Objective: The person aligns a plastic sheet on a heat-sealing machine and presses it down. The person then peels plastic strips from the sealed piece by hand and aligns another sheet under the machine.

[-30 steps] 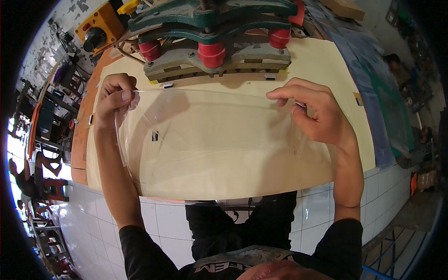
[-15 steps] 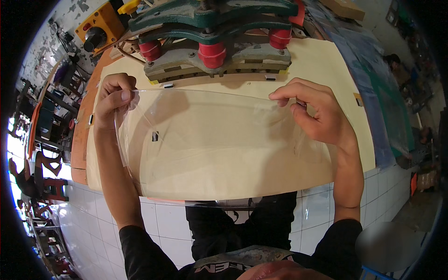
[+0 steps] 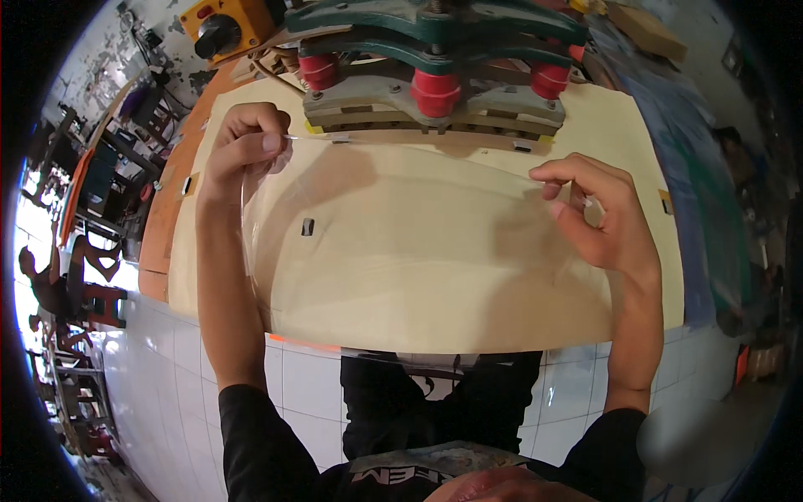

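A clear plastic sheet (image 3: 418, 243) spans the space between my hands, over the pale yellow board on the table. My left hand (image 3: 249, 151) is closed on its far left corner, thumb pressed over curled fingers. At the sheet's far right edge, my right hand (image 3: 611, 217) holds it with bent fingertips, the index finger lying along the edge. The far edge runs just in front of a green press (image 3: 443, 54) with red cylindrical mounts (image 3: 436, 92). A small dark patch (image 3: 308, 227) shows through the sheet at its left.
The yellow board (image 3: 188, 268) covers most of the wooden table. Small dark and white tabs (image 3: 522, 147) sit by the press. A yellow control box (image 3: 224, 32) with a black knob stands at the far left. Bluish plastic sheeting (image 3: 694, 276) hangs at the right. Another person (image 3: 43, 276) sits far left.
The view has shifted, so the press and board sit further right. My left hand has moved away from me with its corner, and the sheet's far edge now slants more toward the right hand.
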`<action>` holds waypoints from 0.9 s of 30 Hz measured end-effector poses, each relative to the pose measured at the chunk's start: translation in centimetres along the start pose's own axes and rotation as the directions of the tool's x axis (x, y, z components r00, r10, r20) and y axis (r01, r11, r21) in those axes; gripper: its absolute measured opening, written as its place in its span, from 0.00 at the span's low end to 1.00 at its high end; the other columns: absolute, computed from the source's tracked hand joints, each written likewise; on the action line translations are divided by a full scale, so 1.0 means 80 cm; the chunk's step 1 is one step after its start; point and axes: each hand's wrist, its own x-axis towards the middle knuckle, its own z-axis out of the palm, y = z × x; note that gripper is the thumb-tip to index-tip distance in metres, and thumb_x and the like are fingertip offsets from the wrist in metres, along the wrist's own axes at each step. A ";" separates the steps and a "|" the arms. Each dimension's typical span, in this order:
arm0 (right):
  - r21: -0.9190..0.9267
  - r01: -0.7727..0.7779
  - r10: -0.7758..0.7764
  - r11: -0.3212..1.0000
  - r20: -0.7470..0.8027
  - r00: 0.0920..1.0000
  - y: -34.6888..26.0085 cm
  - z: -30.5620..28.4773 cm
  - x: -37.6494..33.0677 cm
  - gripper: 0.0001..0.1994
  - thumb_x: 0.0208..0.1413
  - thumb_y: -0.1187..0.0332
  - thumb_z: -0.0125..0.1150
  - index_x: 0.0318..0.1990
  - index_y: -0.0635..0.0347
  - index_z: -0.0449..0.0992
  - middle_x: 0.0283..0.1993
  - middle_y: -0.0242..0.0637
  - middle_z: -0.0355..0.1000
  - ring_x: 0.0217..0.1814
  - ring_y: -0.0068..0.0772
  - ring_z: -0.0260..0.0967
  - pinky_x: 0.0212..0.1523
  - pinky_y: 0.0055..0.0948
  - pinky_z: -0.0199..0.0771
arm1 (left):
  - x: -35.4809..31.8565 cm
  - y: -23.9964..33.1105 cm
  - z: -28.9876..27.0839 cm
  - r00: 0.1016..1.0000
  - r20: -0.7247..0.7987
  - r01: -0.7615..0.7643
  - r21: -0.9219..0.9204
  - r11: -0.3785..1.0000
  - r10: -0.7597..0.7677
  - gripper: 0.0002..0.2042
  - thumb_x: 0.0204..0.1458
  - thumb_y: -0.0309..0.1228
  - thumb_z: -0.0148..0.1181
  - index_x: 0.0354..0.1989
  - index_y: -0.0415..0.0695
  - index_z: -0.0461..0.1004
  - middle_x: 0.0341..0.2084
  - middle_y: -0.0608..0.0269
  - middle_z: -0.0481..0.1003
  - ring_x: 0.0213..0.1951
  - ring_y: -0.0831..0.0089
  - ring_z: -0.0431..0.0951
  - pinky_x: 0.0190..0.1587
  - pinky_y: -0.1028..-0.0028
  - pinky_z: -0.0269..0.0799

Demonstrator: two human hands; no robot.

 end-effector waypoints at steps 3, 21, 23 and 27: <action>-0.003 -0.029 0.029 1.000 -0.038 0.999 0.001 0.003 0.000 0.12 0.47 0.78 0.60 0.41 0.62 0.78 0.30 0.33 0.73 0.22 0.18 0.60 0.22 0.19 0.57 | -0.001 0.000 -0.001 0.999 0.034 -0.001 -0.034 0.999 0.002 0.09 0.44 0.29 0.58 0.18 0.43 0.67 0.12 0.72 0.57 0.16 0.83 0.55 0.19 0.79 0.48; 0.046 -0.095 0.097 0.994 -0.058 0.994 -0.002 0.000 0.004 0.05 0.52 0.76 0.62 0.36 0.67 0.78 0.29 0.38 0.76 0.27 0.22 0.69 0.29 0.22 0.67 | -0.002 0.003 0.002 1.000 0.021 0.015 -0.021 1.000 -0.015 0.09 0.44 0.30 0.59 0.17 0.45 0.66 0.11 0.74 0.56 0.16 0.84 0.54 0.19 0.79 0.46; 0.060 -0.105 0.108 0.993 -0.051 0.993 -0.001 0.000 0.004 0.05 0.52 0.75 0.62 0.36 0.67 0.78 0.29 0.38 0.76 0.28 0.22 0.70 0.30 0.22 0.68 | -0.002 0.002 0.001 1.000 0.024 0.016 -0.025 1.000 -0.015 0.09 0.44 0.30 0.58 0.17 0.44 0.66 0.11 0.74 0.56 0.16 0.84 0.54 0.19 0.79 0.46; 0.107 -0.138 0.140 0.985 -0.017 0.990 0.004 -0.002 0.003 0.06 0.53 0.74 0.61 0.36 0.68 0.78 0.28 0.37 0.75 0.29 0.21 0.70 0.30 0.22 0.69 | 0.000 -0.001 0.003 0.999 0.031 0.017 -0.022 1.000 -0.017 0.09 0.44 0.30 0.58 0.17 0.44 0.65 0.11 0.74 0.56 0.15 0.83 0.53 0.19 0.79 0.46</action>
